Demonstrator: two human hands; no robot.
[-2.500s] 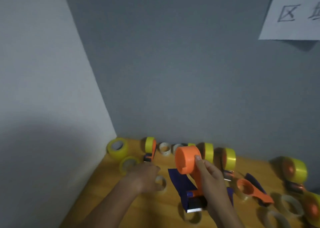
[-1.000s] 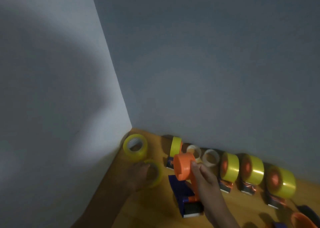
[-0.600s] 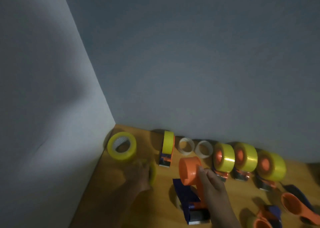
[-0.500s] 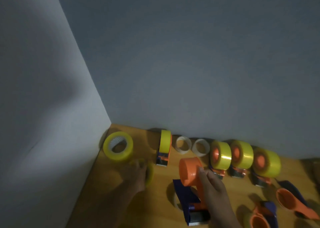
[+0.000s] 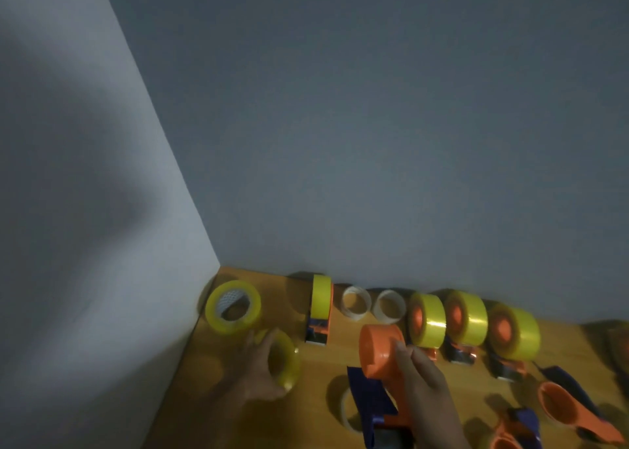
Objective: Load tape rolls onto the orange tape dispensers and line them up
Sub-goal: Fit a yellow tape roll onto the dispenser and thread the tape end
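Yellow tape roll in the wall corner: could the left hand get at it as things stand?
Probably not yet: the left hand already grips another yellow roll. The corner roll lies just beyond it, unobstructed.

Orange dispenser (image 5: 381, 355), unloaded: held by right hand (image 5: 425, 390). Left of it, left hand (image 5: 258, 370) grips yellow tape roll (image 5: 284, 363).

Wooden tabletop (image 5: 337, 353) sits in a corner btwn two walls. Grey back wall (image 5: 374, 125) runs along its far edge; paler side wall (image 5: 85, 210) w/ a soft shadow meets its left edge.
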